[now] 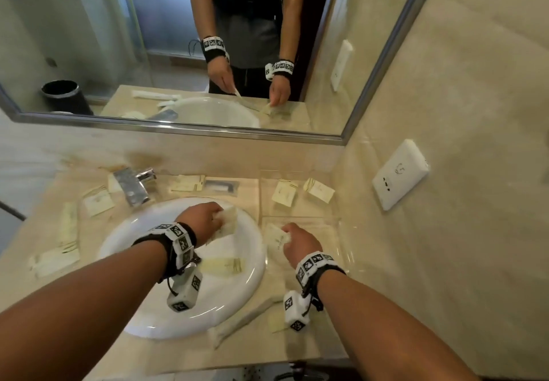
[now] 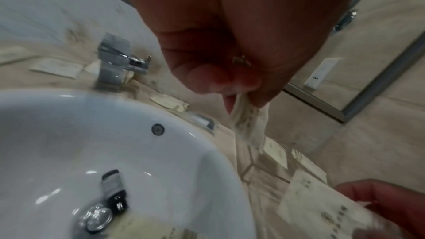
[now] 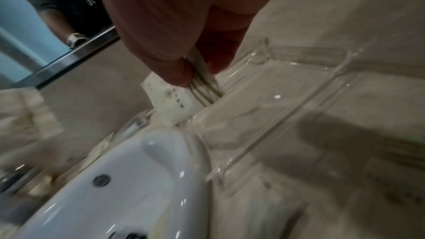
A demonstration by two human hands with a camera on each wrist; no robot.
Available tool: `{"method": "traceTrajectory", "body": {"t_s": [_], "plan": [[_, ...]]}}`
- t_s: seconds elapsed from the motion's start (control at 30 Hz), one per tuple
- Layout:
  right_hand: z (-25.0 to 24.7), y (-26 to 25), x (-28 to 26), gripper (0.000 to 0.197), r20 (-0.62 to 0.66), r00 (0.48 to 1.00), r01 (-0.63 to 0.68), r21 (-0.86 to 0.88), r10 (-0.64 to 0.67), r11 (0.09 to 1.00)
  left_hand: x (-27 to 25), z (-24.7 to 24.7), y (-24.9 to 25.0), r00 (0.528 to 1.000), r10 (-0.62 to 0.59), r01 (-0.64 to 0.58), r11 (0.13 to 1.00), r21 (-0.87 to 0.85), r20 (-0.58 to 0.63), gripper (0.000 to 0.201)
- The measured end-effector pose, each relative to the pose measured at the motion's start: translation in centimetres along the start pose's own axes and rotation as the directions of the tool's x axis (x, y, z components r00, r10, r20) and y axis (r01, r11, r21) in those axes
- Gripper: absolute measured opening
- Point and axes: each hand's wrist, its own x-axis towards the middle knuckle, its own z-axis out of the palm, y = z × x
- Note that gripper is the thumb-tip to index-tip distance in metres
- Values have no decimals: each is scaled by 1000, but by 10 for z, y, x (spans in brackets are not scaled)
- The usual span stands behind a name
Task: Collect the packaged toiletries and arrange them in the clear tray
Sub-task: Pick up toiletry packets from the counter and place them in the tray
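Observation:
My left hand point(image 1: 208, 217) grips a cream toiletry packet point(image 1: 228, 221) over the white sink point(image 1: 142, 315); in the left wrist view that packet point(image 2: 249, 126) hangs from pinched fingers point(image 2: 207, 79). My right hand point(image 1: 297, 242) pinches a second cream packet point(image 1: 276, 239) at the left edge of the clear tray point(image 1: 335, 232). In the right wrist view this packet point(image 3: 181, 99), printed with gold stripes, dips just inside the clear tray point(image 3: 299, 97). Two packets point(image 1: 285, 192) point(image 1: 319, 190) lie in the tray's far compartment. Another packet point(image 1: 222, 266) lies in the sink basin.
A chrome tap point(image 1: 133, 184) stands behind the sink. Several more packets are scattered on the beige counter, to the left point(image 1: 66, 226), behind the basin point(image 1: 187, 183) and near the front point(image 1: 246, 318). A mirror point(image 1: 178, 39) and a white wall socket point(image 1: 399, 172) face me.

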Motion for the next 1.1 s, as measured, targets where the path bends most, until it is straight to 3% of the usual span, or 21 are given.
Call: {"method": "traceTrajectory", "body": {"t_s": [0.17, 0.27, 0.47, 0.77, 0.93, 1.03, 1.1], "plan": [[-36, 69, 28, 34, -24, 995, -93, 0, 93, 996, 16, 43, 49, 997, -22, 28, 995, -94, 68, 26], [-38, 85, 38, 30, 16, 996, -90, 1, 90, 996, 16, 59, 60, 995, -33, 40, 997, -69, 98, 26], [-23, 80, 62, 42, 103, 995, -16, -20, 18, 1000, 24, 59, 61, 994, -97, 102, 989, -107, 51, 12], [5, 74, 78, 45, 96, 992, -83, 9, 82, 997, 43, 58, 59, 992, -115, 123, 978, -167, 56, 13], [10, 65, 87, 56, 70, 985, -170, 159, 161, 973, 65, 61, 60, 988, -134, 146, 963, -226, 71, 14], [19, 73, 76, 52, 12, 986, -165, 57, 164, 985, 71, 68, 63, 984, -136, 161, 952, -259, 111, 16], [24, 81, 72, 44, -5, 997, -78, -58, 78, 995, 77, 70, 66, 985, -128, 155, 953, -260, 118, 15]]}}
